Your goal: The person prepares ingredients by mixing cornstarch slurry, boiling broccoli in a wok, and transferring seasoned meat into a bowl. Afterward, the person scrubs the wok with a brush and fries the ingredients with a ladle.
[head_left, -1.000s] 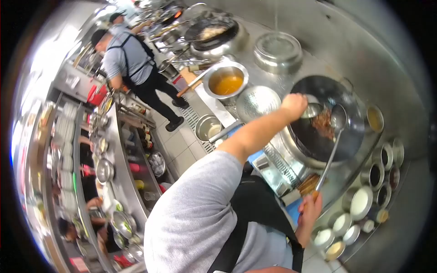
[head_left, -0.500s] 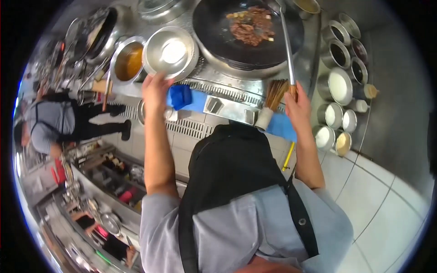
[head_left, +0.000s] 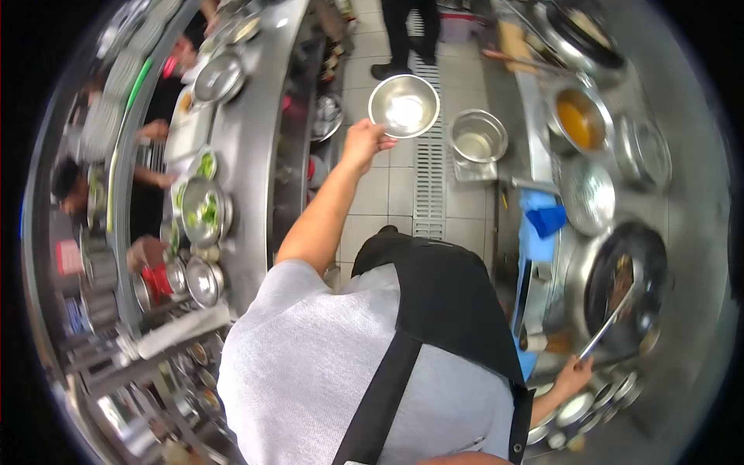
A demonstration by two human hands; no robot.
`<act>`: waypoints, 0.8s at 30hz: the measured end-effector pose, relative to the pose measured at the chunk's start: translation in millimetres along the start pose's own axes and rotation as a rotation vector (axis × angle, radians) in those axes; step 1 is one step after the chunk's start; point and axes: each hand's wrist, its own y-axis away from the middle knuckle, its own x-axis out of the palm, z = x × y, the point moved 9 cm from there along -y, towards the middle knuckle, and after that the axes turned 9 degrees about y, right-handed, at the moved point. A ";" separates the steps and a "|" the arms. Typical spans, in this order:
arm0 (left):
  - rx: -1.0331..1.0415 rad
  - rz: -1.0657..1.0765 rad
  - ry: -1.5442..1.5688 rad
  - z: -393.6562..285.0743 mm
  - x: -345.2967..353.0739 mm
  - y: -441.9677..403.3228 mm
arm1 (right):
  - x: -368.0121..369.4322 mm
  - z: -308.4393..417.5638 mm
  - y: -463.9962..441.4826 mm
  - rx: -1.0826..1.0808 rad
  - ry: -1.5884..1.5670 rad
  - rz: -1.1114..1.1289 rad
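Observation:
My left hand [head_left: 364, 146] is closed on the rim of a shiny metal bowl [head_left: 404, 107], held out over the aisle floor. Nothing shows inside the bowl but bright reflected light. Low on the right, my right hand [head_left: 572, 377] grips the handle of a long metal ladle [head_left: 611, 319]. The ladle reaches into a black wok [head_left: 655, 260], its head hard to make out. Browned meat pieces [head_left: 621, 277] lie in the wok. A perforated metal strainer [head_left: 587, 196] sits beside the wok, near a blue cloth [head_left: 546, 222].
A pot of orange liquid [head_left: 577, 120] and a lidded metal pot [head_left: 645, 153] stand along the stove. A metal pot [head_left: 478, 136] is by the floor drain [head_left: 429, 178]. Across the aisle, a steel counter [head_left: 252, 132] holds bowls of greens [head_left: 203, 213]. A person's legs [head_left: 399, 35] are ahead.
My view has turned left, away from the stove. My left hand has carried the metal bowl off the strainer and out over the aisle. My right hand still holds the ladle in the wok.

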 end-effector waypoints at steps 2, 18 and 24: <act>0.094 -0.155 0.018 -40.3 -82.2 1.2 | -47.1 90.7 -11.1 -0.045 -0.052 -0.212; -0.029 -0.218 0.157 -80.9 -293.9 37.4 | 115.4 515.9 209.5 -0.743 -0.603 1.084; -0.311 0.002 -0.168 74.2 -207.6 155.0 | 122.1 519.9 225.5 -0.847 -0.454 1.178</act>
